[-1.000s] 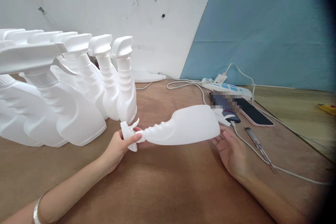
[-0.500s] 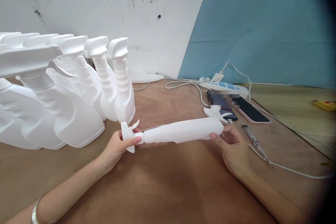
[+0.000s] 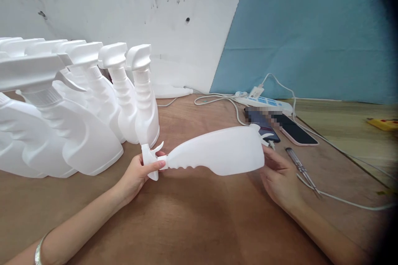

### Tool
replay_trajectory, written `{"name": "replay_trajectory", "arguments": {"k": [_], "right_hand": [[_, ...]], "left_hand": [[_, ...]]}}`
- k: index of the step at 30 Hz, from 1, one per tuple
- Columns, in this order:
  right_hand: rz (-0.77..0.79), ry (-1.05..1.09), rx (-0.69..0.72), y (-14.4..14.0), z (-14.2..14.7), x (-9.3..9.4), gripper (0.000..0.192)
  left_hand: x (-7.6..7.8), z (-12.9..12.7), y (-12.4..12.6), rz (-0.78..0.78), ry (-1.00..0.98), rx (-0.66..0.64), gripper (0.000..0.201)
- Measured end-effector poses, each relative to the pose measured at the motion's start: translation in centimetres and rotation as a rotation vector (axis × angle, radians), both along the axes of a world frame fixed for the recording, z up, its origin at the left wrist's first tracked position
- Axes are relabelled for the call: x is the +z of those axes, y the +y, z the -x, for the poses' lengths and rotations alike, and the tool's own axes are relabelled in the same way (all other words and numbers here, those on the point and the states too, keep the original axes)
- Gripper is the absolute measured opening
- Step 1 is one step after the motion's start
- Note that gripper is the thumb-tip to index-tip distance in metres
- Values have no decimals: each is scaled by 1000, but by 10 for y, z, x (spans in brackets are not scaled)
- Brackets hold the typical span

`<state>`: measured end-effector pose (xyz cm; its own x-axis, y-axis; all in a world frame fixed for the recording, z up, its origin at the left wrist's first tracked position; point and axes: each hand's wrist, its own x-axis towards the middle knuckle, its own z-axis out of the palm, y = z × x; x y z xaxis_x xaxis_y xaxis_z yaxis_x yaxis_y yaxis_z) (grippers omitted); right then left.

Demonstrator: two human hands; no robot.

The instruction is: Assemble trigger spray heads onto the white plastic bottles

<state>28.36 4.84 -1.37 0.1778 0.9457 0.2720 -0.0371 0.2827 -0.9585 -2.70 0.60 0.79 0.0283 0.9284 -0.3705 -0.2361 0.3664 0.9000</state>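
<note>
A white spray bottle (image 3: 217, 154) lies sideways in the air just above the wooden table (image 3: 192, 215), its broad side facing me. My left hand (image 3: 137, 174) pinches the white trigger head (image 3: 149, 159) at the bottle's neck. My right hand (image 3: 278, 176) grips the bottle's flat base on the right. A row of several finished white spray bottles (image 3: 93, 103) stands upright at the left, the nearest one (image 3: 144, 99) just behind the trigger head.
Behind the bottle's base lie a loose white trigger part (image 3: 264, 134), two phones (image 3: 294, 130), a white power strip (image 3: 264, 101) with cables, and a thin screwdriver (image 3: 300, 169). A cable (image 3: 342, 201) trails right. A yellow object (image 3: 384, 123) sits far right.
The bottle has turned about its long axis between my hands: broad side up, then narrow edge, now broad side again. Both hands have kept their grip.
</note>
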Motion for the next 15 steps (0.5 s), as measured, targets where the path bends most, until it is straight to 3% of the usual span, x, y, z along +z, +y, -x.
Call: {"name": "replay_trajectory", "arguments": {"k": [8,15], "right_hand": [[-48,-79,77,3,-5,-6,46],[-123,-51,72,1,-6,-5,26]], "left_hand": [[2,0,0,0,16,-37,36],[0,0,-1,-37,-7,-81,34]]}}
